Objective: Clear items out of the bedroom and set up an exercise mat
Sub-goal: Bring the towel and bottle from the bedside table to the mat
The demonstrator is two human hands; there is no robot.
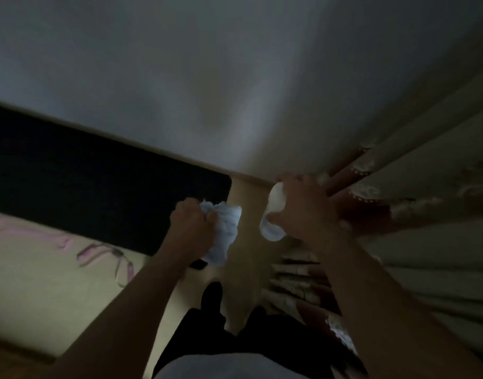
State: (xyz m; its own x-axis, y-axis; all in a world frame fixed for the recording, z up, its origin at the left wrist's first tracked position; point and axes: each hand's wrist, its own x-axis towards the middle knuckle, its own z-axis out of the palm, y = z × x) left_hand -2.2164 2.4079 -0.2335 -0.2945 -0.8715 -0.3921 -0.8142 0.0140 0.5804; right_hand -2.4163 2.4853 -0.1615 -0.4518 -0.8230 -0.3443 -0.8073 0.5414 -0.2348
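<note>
Cloths (225,228) (273,214): two, one per hand (192,222) (303,209).

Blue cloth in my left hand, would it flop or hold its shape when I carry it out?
Probably floppy: the blue cloth bunches in creases and droops below the left hand. Likely light, since one fist holds it. Unlikely to slip or roll, being soft and crumpled.

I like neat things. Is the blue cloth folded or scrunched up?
Scrunched: the left hand grips the blue cloth, all crumpled.

Dim; grey wall (180,64), beige floor (248,258), pleated curtain (431,170).
</note>
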